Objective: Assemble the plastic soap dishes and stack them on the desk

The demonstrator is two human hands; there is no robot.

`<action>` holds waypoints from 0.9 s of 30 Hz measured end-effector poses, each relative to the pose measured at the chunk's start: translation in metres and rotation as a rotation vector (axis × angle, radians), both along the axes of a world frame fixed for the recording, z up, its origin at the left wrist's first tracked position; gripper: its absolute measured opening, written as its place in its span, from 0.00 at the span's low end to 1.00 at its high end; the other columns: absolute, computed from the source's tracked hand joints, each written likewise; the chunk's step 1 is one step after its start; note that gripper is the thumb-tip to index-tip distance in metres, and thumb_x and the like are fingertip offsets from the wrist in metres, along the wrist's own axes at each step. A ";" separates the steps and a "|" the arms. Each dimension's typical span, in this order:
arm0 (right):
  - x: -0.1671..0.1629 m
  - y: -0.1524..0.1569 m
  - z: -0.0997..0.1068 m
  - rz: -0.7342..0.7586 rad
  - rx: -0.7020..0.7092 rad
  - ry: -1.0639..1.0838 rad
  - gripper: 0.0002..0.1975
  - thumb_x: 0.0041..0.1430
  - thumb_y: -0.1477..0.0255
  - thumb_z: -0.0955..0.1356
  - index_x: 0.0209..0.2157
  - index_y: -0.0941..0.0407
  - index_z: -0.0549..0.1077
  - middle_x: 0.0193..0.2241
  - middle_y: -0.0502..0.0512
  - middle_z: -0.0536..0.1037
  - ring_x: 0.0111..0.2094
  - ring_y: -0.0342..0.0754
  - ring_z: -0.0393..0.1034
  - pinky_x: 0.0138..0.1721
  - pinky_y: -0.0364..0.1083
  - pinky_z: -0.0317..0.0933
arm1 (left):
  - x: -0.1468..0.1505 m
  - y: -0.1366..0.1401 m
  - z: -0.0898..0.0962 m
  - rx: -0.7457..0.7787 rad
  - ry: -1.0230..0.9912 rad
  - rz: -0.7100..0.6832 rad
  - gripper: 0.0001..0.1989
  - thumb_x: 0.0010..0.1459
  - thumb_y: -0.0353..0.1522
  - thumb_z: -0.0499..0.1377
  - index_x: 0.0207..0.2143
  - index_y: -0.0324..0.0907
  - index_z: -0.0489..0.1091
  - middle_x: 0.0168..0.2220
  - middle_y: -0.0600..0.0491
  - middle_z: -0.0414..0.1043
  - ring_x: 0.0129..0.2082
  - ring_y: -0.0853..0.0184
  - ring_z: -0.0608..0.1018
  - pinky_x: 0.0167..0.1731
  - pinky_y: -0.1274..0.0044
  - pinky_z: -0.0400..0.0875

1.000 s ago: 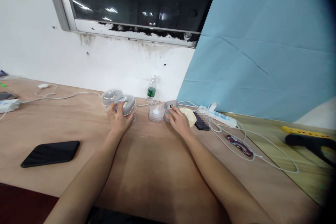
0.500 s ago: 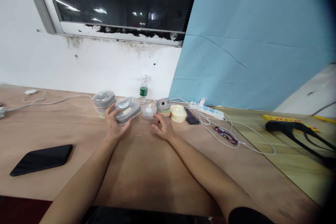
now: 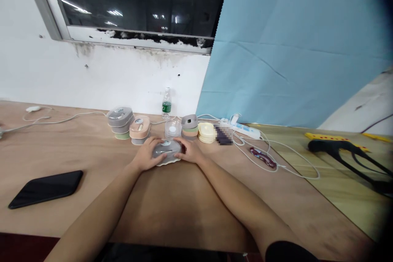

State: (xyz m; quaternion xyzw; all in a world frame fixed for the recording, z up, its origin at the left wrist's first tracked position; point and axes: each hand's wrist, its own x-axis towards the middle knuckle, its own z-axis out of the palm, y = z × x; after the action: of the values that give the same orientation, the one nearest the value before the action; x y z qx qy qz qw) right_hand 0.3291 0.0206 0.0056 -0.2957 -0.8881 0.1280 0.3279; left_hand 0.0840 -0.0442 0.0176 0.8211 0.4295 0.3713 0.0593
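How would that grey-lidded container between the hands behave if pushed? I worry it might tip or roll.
The grey-lidded container looks low and wide and sits flat on the table, so it would probably slide, not tip or roll. It looks like thin plastic, likely light. The left hand and right hand flank it, steadying it.

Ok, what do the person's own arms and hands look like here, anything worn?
Both forearms are bare, with no sleeves in view. The left hand and right hand wear no gloves; no rings or watch can be made out. Dark fabric shows at the bottom edge by the right elbow.
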 end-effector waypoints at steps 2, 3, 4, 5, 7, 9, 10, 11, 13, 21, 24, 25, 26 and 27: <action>-0.001 -0.001 0.000 0.007 0.009 -0.015 0.35 0.50 0.50 0.69 0.55 0.55 0.66 0.48 0.60 0.75 0.43 0.53 0.71 0.42 0.48 0.64 | 0.000 0.000 0.000 -0.024 0.030 -0.006 0.26 0.54 0.45 0.58 0.52 0.41 0.65 0.51 0.43 0.65 0.52 0.55 0.69 0.52 0.63 0.65; -0.001 -0.001 0.000 0.012 0.013 -0.021 0.35 0.50 0.50 0.69 0.55 0.56 0.67 0.48 0.60 0.75 0.42 0.53 0.72 0.42 0.48 0.64 | 0.000 0.000 0.000 -0.039 0.044 -0.013 0.27 0.54 0.45 0.58 0.53 0.41 0.65 0.52 0.43 0.66 0.52 0.55 0.69 0.53 0.63 0.65; 0.000 0.000 -0.001 0.016 0.020 -0.021 0.35 0.50 0.49 0.68 0.54 0.56 0.67 0.47 0.60 0.75 0.40 0.52 0.72 0.41 0.47 0.64 | 0.001 0.000 0.000 -0.054 0.054 -0.022 0.29 0.53 0.46 0.59 0.53 0.41 0.64 0.52 0.43 0.66 0.52 0.55 0.69 0.53 0.63 0.65; 0.000 0.000 -0.002 0.016 0.029 -0.014 0.35 0.51 0.49 0.68 0.54 0.56 0.68 0.45 0.60 0.76 0.39 0.51 0.72 0.39 0.47 0.64 | 0.001 0.000 0.000 -0.068 0.059 -0.028 0.30 0.52 0.47 0.59 0.54 0.41 0.64 0.53 0.44 0.66 0.53 0.55 0.69 0.53 0.64 0.65; 0.001 0.002 -0.004 -0.008 0.042 0.025 0.35 0.52 0.47 0.66 0.54 0.57 0.67 0.41 0.59 0.77 0.34 0.49 0.72 0.35 0.46 0.64 | 0.002 -0.001 0.001 -0.080 0.042 -0.025 0.31 0.52 0.47 0.59 0.55 0.42 0.63 0.54 0.44 0.66 0.53 0.55 0.69 0.53 0.64 0.65; 0.003 0.003 -0.006 -0.046 0.043 0.085 0.36 0.54 0.46 0.63 0.56 0.58 0.64 0.36 0.58 0.78 0.28 0.47 0.70 0.31 0.45 0.62 | 0.001 -0.001 0.002 -0.070 -0.001 -0.009 0.29 0.53 0.47 0.59 0.55 0.42 0.64 0.54 0.44 0.67 0.53 0.55 0.69 0.53 0.64 0.64; 0.003 0.004 -0.007 -0.058 0.038 0.115 0.37 0.54 0.46 0.63 0.57 0.58 0.63 0.34 0.57 0.77 0.26 0.46 0.69 0.29 0.44 0.61 | 0.001 -0.001 0.002 -0.060 -0.029 -0.002 0.28 0.54 0.46 0.59 0.54 0.42 0.64 0.53 0.45 0.67 0.53 0.56 0.70 0.53 0.64 0.64; 0.003 0.004 -0.008 -0.060 0.033 0.138 0.38 0.55 0.46 0.62 0.57 0.59 0.61 0.33 0.57 0.77 0.25 0.45 0.68 0.27 0.43 0.60 | 0.000 -0.001 0.002 -0.048 -0.059 0.002 0.27 0.55 0.45 0.58 0.54 0.42 0.64 0.53 0.45 0.68 0.52 0.56 0.70 0.53 0.64 0.65; 0.004 0.004 -0.009 -0.043 0.027 0.162 0.38 0.54 0.46 0.62 0.57 0.59 0.61 0.33 0.56 0.77 0.23 0.44 0.67 0.26 0.43 0.59 | 0.000 -0.001 0.003 -0.030 -0.124 0.000 0.25 0.56 0.44 0.58 0.53 0.42 0.65 0.51 0.45 0.69 0.51 0.57 0.72 0.52 0.65 0.66; 0.002 0.001 -0.005 0.030 -0.007 0.102 0.46 0.48 0.49 0.69 0.62 0.55 0.50 0.40 0.56 0.77 0.21 0.41 0.66 0.25 0.42 0.60 | 0.003 0.000 0.000 -0.055 -0.351 0.072 0.20 0.59 0.43 0.54 0.49 0.41 0.68 0.47 0.46 0.72 0.47 0.59 0.73 0.49 0.68 0.67; 0.004 0.004 -0.006 0.046 0.021 0.090 0.46 0.48 0.47 0.68 0.62 0.55 0.50 0.41 0.57 0.77 0.22 0.42 0.66 0.24 0.42 0.61 | 0.004 0.001 -0.002 -0.101 -0.417 0.103 0.20 0.60 0.44 0.52 0.46 0.40 0.70 0.44 0.46 0.74 0.45 0.59 0.75 0.47 0.68 0.68; 0.005 0.005 -0.007 0.039 0.051 0.106 0.45 0.49 0.46 0.67 0.62 0.56 0.52 0.41 0.58 0.77 0.22 0.43 0.66 0.24 0.43 0.62 | 0.003 0.003 -0.004 -0.121 -0.445 0.118 0.21 0.60 0.45 0.51 0.45 0.40 0.71 0.42 0.47 0.75 0.43 0.59 0.75 0.46 0.68 0.68; 0.005 0.006 -0.007 0.020 0.090 0.129 0.43 0.50 0.46 0.65 0.61 0.56 0.54 0.41 0.58 0.77 0.22 0.43 0.66 0.25 0.44 0.62 | 0.003 0.004 -0.005 -0.139 -0.482 0.135 0.22 0.60 0.46 0.51 0.44 0.39 0.72 0.40 0.47 0.76 0.42 0.59 0.76 0.44 0.68 0.69; 0.004 0.006 -0.007 -0.009 0.141 0.158 0.40 0.52 0.47 0.65 0.59 0.57 0.57 0.40 0.58 0.77 0.22 0.43 0.66 0.26 0.44 0.63 | 0.003 0.006 -0.006 -0.155 -0.530 0.152 0.23 0.60 0.47 0.50 0.42 0.39 0.72 0.38 0.47 0.76 0.41 0.59 0.76 0.44 0.68 0.69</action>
State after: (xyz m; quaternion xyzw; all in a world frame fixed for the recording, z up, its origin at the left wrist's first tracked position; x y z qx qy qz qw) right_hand 0.3332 0.0263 -0.0015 -0.2650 -0.8649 0.0867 0.4175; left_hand 0.0866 -0.0379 0.0112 0.6539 0.4862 0.5426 0.2041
